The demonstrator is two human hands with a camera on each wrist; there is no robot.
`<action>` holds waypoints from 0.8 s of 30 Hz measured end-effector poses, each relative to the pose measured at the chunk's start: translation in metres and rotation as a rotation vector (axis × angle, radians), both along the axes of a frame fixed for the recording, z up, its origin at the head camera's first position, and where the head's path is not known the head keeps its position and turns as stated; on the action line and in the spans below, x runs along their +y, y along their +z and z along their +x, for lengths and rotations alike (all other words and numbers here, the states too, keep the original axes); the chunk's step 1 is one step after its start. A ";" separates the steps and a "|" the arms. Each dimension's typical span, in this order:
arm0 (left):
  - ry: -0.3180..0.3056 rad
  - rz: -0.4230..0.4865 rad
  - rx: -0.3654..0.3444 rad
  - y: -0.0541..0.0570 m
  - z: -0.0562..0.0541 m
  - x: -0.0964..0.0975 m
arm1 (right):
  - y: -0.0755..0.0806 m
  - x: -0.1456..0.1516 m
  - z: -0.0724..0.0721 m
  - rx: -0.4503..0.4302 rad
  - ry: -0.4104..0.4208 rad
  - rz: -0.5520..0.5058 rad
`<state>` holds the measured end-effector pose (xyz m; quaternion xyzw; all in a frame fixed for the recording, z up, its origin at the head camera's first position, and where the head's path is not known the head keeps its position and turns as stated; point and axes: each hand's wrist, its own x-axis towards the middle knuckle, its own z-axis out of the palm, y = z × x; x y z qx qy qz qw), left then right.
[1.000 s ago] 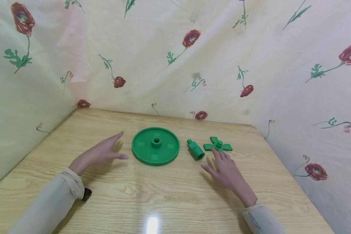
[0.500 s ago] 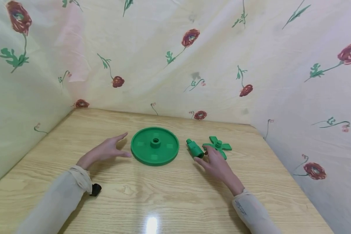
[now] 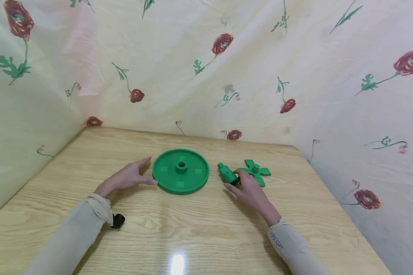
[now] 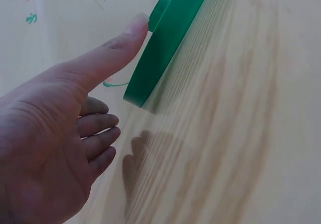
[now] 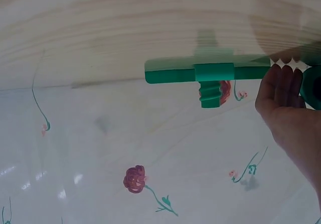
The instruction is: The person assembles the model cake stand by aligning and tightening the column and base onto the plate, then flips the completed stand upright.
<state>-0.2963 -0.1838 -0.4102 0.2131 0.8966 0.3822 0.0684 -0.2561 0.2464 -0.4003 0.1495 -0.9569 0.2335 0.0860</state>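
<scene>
On the table, a green round disc [image 3: 181,179] with a raised rim and a hollow central hub lies flat. My left hand [image 3: 129,175] is at its left side, thumb and fingers spread, the thumb tip right at the rim. A green bottle-shaped piece [image 3: 226,173] lies on its side to the disc's right, threaded neck pointing away. My right hand [image 3: 249,190] reaches over its near, hollow end, thumb on one side and fingers on the other. Beside it sits a green four-armed cross piece [image 3: 256,168] with a threaded stud, partly hidden by that hand.
Floral cloth [image 3: 179,76] hangs behind the wooden table [image 3: 151,236] and along both sides. A black object [image 3: 118,220] shows by the left cuff. Light glares off the table's front.
My right hand has moved left from the cross piece to the bottle-shaped piece. The left hand has come closer to the disc, its thumb now at the rim. The green parts lie as before.
</scene>
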 end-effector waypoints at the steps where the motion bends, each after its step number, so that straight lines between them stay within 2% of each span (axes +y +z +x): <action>1: 0.000 0.001 -0.001 0.000 0.000 0.000 | 0.000 -0.001 0.000 -0.003 -0.006 0.004; 16: -0.064 0.093 -0.004 -0.004 -0.004 0.005 | 0.003 -0.007 -0.002 -0.033 -0.058 0.005; 24: -0.088 0.085 0.018 -0.007 -0.007 0.007 | 0.002 -0.006 -0.002 -0.029 -0.073 -0.004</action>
